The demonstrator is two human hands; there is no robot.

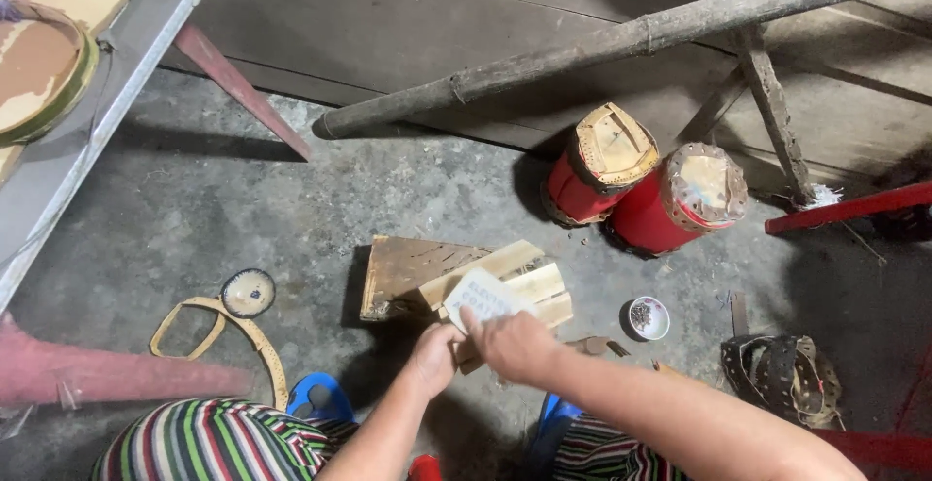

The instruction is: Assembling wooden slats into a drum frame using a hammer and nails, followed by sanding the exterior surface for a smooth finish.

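Right hand (515,343) pinches a small white card (482,297) just above the wood strips (529,287) on the floor; left hand (434,357) curls closed beside it (contents hidden), slightly farther away.

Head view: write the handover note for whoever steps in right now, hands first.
Left hand: closed around the lower end of the wooden strips, steadying them over the wooden block.
Right hand: pinching a small white card against the strips.
Nearby: small bowl of dark bits on the concrete floor to the right; two red drum-shaped pieces behind it; bent strip loop and round lid to the left; dark woven piece at far right.
Done: strips gathered on the block.
Left: cannot tell from this view; nothing is visibly joined or finished.
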